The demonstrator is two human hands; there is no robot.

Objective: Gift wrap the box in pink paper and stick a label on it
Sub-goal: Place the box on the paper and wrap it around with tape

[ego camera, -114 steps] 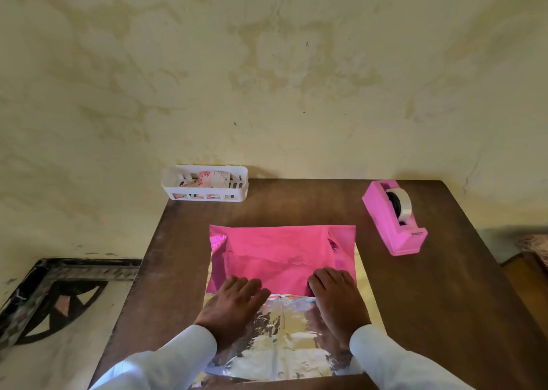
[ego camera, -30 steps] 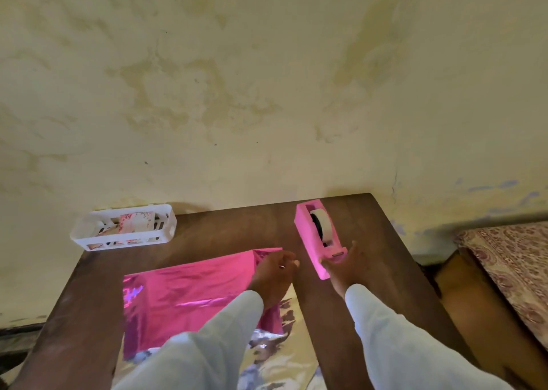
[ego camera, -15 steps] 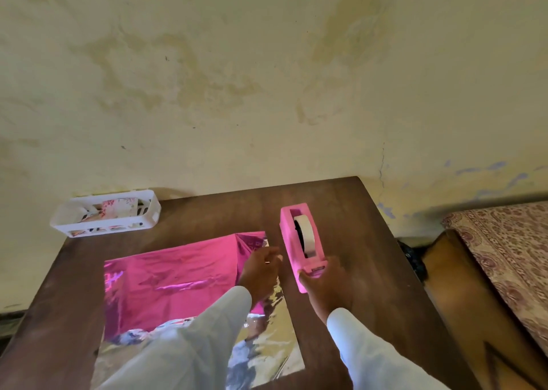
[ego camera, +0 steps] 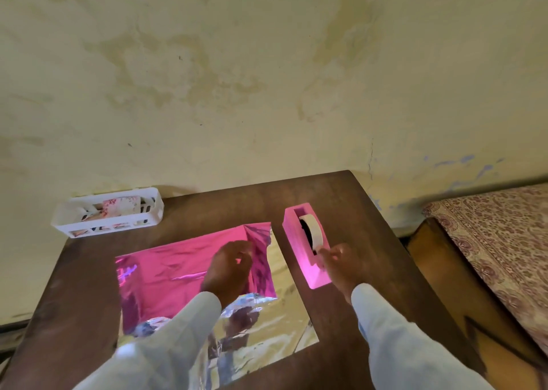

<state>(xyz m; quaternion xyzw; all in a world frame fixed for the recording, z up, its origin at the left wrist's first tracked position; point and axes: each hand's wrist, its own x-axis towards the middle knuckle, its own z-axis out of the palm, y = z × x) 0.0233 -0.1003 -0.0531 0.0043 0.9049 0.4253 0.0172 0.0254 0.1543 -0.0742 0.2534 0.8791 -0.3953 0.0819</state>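
Note:
Shiny pink paper [ego camera: 178, 274] is folded over the box on the brown table [ego camera: 355, 205], its silver inner side [ego camera: 267, 330] spread toward me. The box itself is hidden under the fold. My left hand [ego camera: 229, 268] presses down on the right part of the pink fold, fingers curled. A pink tape dispenser [ego camera: 302, 241] with a white roll stands just right of the paper. My right hand [ego camera: 338, 263] rests at the dispenser's near end, with the fingertips pinching at the tape by the cutter.
A white plastic basket [ego camera: 71, 220] holding patterned cards sits at the table's far left corner against the wall. A bed with a patterned cover [ego camera: 504, 241] stands to the right of the table. The wall runs close behind.
Both hands left the near edge of the fold. The left one went to the paper's right end; the right one drew the dispenser next to the paper and now has its fingers at the tape end.

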